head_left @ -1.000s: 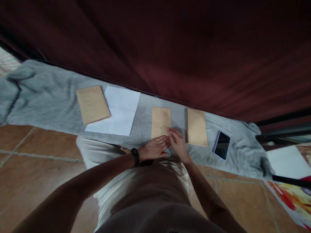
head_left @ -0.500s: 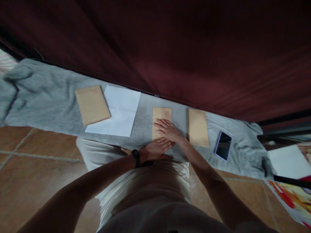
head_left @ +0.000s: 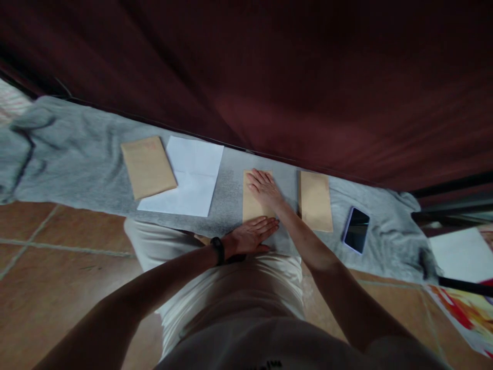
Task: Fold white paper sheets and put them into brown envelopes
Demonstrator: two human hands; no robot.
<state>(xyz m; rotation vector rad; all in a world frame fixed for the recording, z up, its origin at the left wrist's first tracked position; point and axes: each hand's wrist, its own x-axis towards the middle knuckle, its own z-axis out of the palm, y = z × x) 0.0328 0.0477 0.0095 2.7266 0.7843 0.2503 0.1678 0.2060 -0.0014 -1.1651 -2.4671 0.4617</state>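
Note:
A brown envelope (head_left: 251, 205) lies on a grey cloth (head_left: 77, 159) in front of me. My right hand (head_left: 264, 188) rests flat on its far end, fingers spread. My left hand (head_left: 250, 235), with a black band at the wrist, presses flat on the near end of the same envelope. To the right sits a second brown envelope (head_left: 316, 200). At the left a third brown envelope (head_left: 148, 165) overlaps a white sheet of paper (head_left: 190, 177).
A phone (head_left: 356, 229) with a dark screen lies on the cloth at the right. A dark red curtain (head_left: 269, 77) hangs along the cloth's far edge. Orange floor tiles (head_left: 57, 267) lie near me. White and colourful printed sheets (head_left: 462, 288) sit at the far right.
My right hand slid from the near end of the middle envelope up to its far end, flattening out. My left hand stayed pressed at the near end.

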